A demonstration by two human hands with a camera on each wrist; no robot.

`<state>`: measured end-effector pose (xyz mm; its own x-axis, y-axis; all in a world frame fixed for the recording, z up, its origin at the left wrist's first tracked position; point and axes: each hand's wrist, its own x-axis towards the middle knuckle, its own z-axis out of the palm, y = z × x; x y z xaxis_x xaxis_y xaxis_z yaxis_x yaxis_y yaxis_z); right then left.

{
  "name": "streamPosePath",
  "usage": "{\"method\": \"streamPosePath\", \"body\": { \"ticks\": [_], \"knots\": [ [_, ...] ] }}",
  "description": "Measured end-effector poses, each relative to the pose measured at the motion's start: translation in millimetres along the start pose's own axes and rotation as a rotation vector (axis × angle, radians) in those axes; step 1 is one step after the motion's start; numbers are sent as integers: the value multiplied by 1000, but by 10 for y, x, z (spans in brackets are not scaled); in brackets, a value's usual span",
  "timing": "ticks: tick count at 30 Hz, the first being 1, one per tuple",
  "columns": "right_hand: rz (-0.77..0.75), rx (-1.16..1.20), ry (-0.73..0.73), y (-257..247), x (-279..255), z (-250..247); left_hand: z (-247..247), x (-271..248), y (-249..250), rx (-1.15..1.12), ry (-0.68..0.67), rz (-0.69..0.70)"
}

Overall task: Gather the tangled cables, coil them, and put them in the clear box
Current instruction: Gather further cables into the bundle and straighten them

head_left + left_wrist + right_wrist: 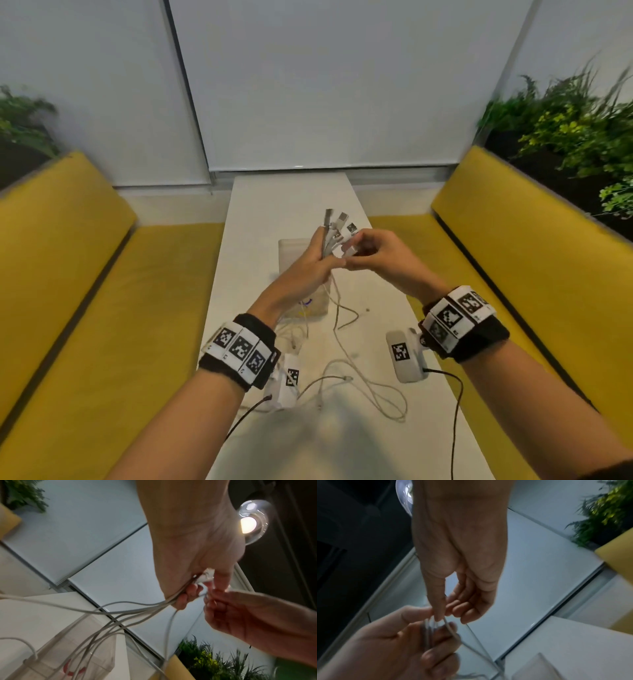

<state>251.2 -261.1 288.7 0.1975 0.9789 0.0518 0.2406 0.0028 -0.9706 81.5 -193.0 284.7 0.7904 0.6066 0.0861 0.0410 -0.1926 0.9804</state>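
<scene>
**Cable ends bunched in the left hand above the clear box**

The white cables (337, 308) are held raised over the table (294, 195), their plug ends fanned upward out of the left hand (310, 265) and their lengths hanging down to loose loops on the near part of the table. The clear box (291, 250) stands on the table directly below and behind the hands, partly hidden by the left hand and forearm; some cable strands are seen trailing against it in the left wrist view.

Yellow bench seats (68, 274) run along both sides of the table, with green plants (575, 137) behind them on the left and right. White roller blinds (325, 85) close the far side.

The left hand is curled around the bunch, with the strands pressed between palm and fingers (190, 593). Just to its right, and touching it at the fingertips, the right hand (375, 255) is closed narrowly, thumb against forefinger, pinching one white plug end beside the bunch.
</scene>
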Motion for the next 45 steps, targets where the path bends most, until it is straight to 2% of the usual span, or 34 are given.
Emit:
{"method": "streamPosePath", "body": {
  "ticks": [5, 9, 12, 16, 18, 21, 23, 25, 28, 30, 33, 35, 36, 38, 41, 43, 45],
  "knots": [
    [-11, 208, 97, -110, -98, 141, 45, -40, 61, 28, 56, 10],
    [0, 399, 174, -139, -111, 250, 31, -66, 135, 111, 67, 83],
    [42, 507, 83, -152, -117, 347, 33, -87, 253, 162, 79, 147],
    [-32, 482, -3, -231, -150, 353, 59, -129, 332, 144, 141, 232],
    [-37, 456, -57, -273, -164, 332, 54, -136, 358, 112, 214, 259],
    [34, 287, -155, -212, -206, 274, -79, -120, 484, -12, 362, 296],
    [28, 158, -212, -75, -233, 211, -234, -108, 601, -115, 446, 337],
    [42, 125, -204, 95, -253, 135, -368, -111, 717, -207, 493, 387],
    [96, -43, -54, 374, -299, -4, -503, -170, 887, -383, 471, 463],
    [160, -97, -9, 603, -373, -127, -583, -236, 1000, -481, 465, 501],
    [319, -364, -134, 902, -464, -322, -644, -282, 1084, -591, 446, 504],
    [471, -637, -281, 941, -499, -382, -610, -257, 1069, -625, 410, 477],
    [489, -694, -307, 898, -479, -396, -573, -229, 1035, -632, 388, 457],
    [373, -577, -243, 640, -426, -337, -472, -166, 918, -625, 347, 401],
    [35, -319, -82, 158, -300, -123, -274, -84, 703, -605, 269, 286],
    [-112, -236, -90, -125, -217, 37, -129, -69, 591, -599, 206, 222],
    [-170, -144, -169, -312, -141, 191, -1, -77, 530, -559, 154, 172]
  ]
}}
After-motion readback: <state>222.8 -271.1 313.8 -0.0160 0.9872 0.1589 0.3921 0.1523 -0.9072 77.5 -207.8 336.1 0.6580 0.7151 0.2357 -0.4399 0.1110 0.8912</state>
